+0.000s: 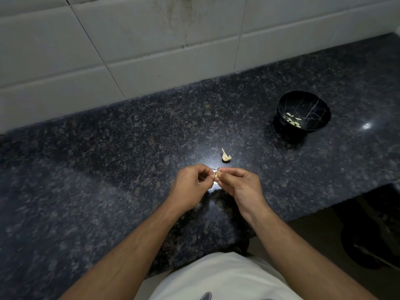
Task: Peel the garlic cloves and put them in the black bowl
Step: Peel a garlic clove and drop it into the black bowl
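Note:
Over the middle of the dark granite counter, my left hand (193, 185) and my right hand (240, 183) meet, both pinching one small garlic cloves piece (217, 174) between their fingertips; a thin strip of skin curls up from it. Just beyond the hands, the remaining part of the garlic bulb (226, 156) with its stem lies on the counter. The black bowl (303, 112) stands at the far right and holds several peeled cloves (294, 120) on its bottom.
A white tiled wall (151, 46) runs along the back of the counter (86, 169). The counter's front edge drops off at the right, with a dark floor and a shoe (372, 241) below. A light glare (366, 126) shines right of the bowl.

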